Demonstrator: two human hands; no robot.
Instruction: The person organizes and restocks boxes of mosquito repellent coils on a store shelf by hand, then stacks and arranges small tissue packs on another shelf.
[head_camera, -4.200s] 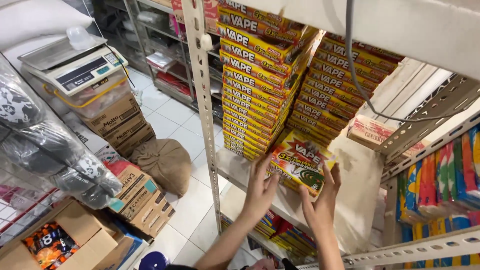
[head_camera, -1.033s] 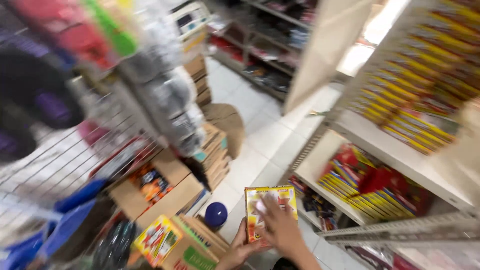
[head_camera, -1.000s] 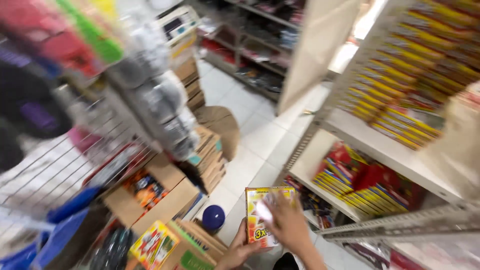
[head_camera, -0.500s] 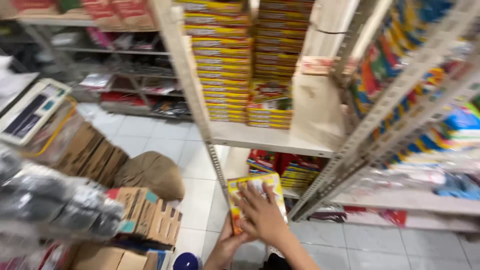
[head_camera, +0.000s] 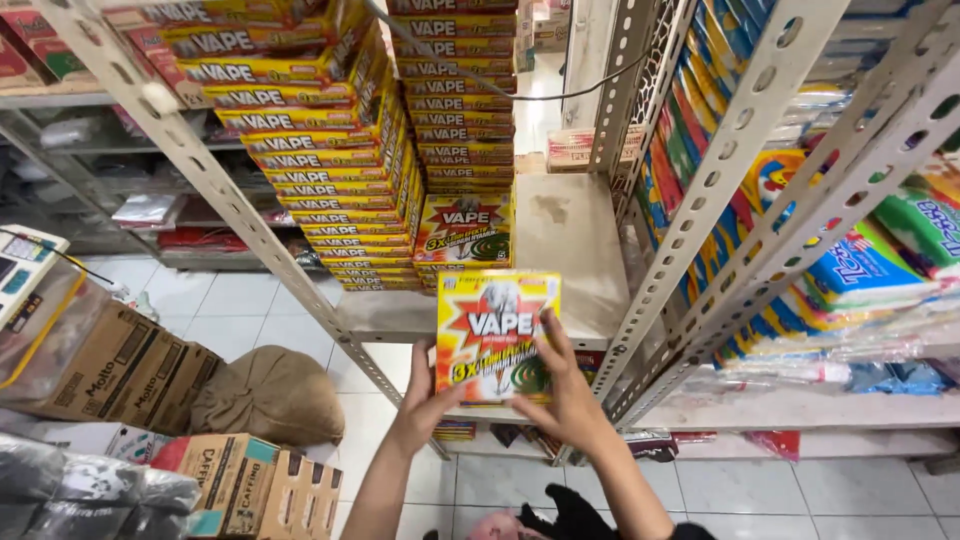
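Observation:
I hold a flat yellow and red box (head_camera: 497, 333) with a green coil picture up in front of the shelf. My left hand (head_camera: 425, 397) grips its lower left corner and my right hand (head_camera: 566, 392) covers its lower right side. Just beyond it, the white shelf board (head_camera: 572, 250) carries tall stacks of the same yellow and red boxes (head_camera: 330, 160), with one box (head_camera: 465, 228) facing up on a short front pile. The right part of that board is bare.
Perforated metal shelf posts (head_camera: 215, 190) rise left and right of the box. Colourful plastic packets (head_camera: 860, 260) fill the shelves at right. On the tiled floor at left stand cardboard cartons (head_camera: 110, 365), a brown sack (head_camera: 268, 395) and a weighing scale (head_camera: 20, 270).
My view swung from the floor and cartons back up to the shelf. The box in my hands rose from low near the floor to the shelf board's front edge.

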